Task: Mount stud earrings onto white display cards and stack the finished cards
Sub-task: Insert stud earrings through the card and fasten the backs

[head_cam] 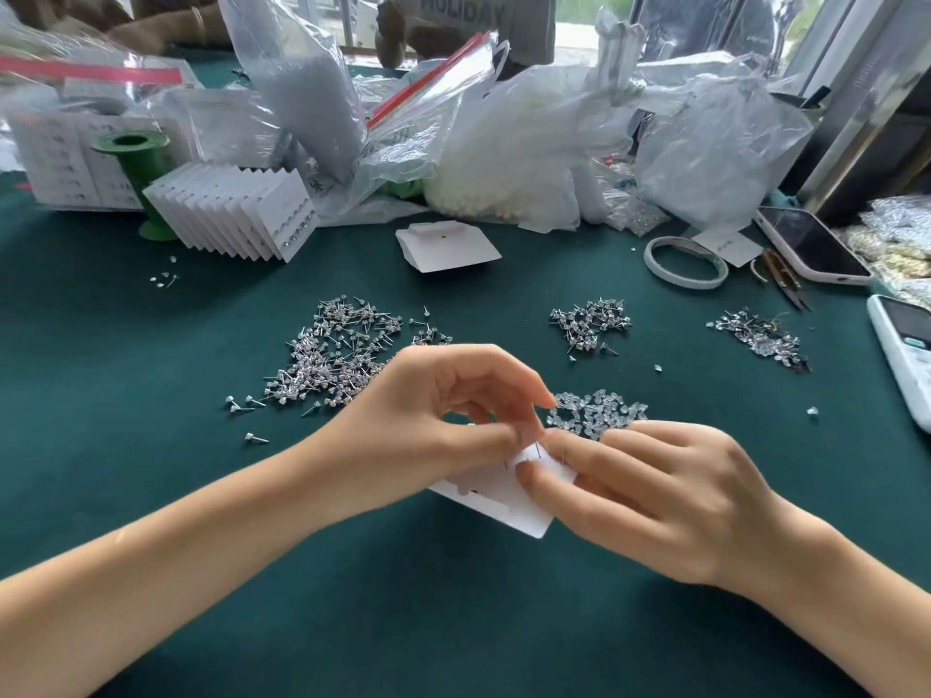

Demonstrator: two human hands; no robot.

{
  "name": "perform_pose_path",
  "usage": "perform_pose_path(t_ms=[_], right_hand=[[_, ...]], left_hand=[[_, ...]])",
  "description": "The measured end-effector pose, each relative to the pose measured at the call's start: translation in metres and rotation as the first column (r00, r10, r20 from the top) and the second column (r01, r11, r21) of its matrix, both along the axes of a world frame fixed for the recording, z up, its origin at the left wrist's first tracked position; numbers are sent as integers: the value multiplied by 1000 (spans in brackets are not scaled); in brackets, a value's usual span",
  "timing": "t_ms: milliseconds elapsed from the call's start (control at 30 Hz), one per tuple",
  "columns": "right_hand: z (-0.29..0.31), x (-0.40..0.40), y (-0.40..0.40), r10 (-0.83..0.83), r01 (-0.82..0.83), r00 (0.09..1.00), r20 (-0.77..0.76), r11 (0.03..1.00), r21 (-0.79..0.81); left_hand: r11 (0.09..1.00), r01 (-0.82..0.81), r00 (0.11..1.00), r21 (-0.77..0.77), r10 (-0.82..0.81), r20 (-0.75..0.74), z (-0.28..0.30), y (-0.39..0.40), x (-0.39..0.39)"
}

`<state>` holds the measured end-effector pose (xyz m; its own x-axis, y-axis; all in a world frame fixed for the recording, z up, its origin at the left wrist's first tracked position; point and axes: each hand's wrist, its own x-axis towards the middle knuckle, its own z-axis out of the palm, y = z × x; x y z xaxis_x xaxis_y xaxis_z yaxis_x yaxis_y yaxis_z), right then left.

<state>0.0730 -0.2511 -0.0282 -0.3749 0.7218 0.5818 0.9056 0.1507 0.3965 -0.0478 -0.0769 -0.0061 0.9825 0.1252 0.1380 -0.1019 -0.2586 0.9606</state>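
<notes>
Head view: both hands pinch one white card (pixel 496 501) at six o'clock on the desk (pixel 201 319) — left hand (pixel 433 420) gripping its edge, right hand (pixel 650 491) working a stud. Finished cards (pixel 237 211) stand fanned at ten o'clock; earring heaps (pixel 337 352) remain — much left.

Lighting: bright, even daylight entering from windows (pixel 705 22) along the far edge. Shadows: soft and short, one dark patch under the folded card (pixel 448 246). Glare: white sheen on plastic bags (pixel 554 133); a pale streak on the phone (pixel 811 244) screen. Focus: sharp across the green cloth (pixel 151 345) and stud piles (pixel 337 355); forearms at the bottom corners slightly soft. Distortion: wide-angle bending at the edges, with the frame at right leaning. Far top somewhat washed out.
</notes>
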Motion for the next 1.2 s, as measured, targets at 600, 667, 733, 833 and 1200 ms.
perform_pose_path(t_ms=[600, 667, 733, 833, 1200], right_hand=[[-2, -1, 0, -3, 3, 1000, 16, 1000, -14], [-2, -2, 0, -8, 8, 1000, 9, 1000, -8], [-3, -2, 0, -8, 8, 1000, 5, 1000, -3], [-3, -2, 0, -4, 4, 1000, -2, 1000, -6], [-4, -2, 1, -12, 11, 1000, -9, 1000, -3]], left_hand=[[998, 57, 998, 0, -57, -37, -1, 2, 0], [997, 69, 996, 17, -68, -50, -1, 3, 1], [995, 75, 996, 60, -71, -54, -1, 3, 1], [990, 64, 997, 123, -60, -39, -1, 1, 1], [998, -29, 998, 51, 31, -47, 2, -2, -1]])
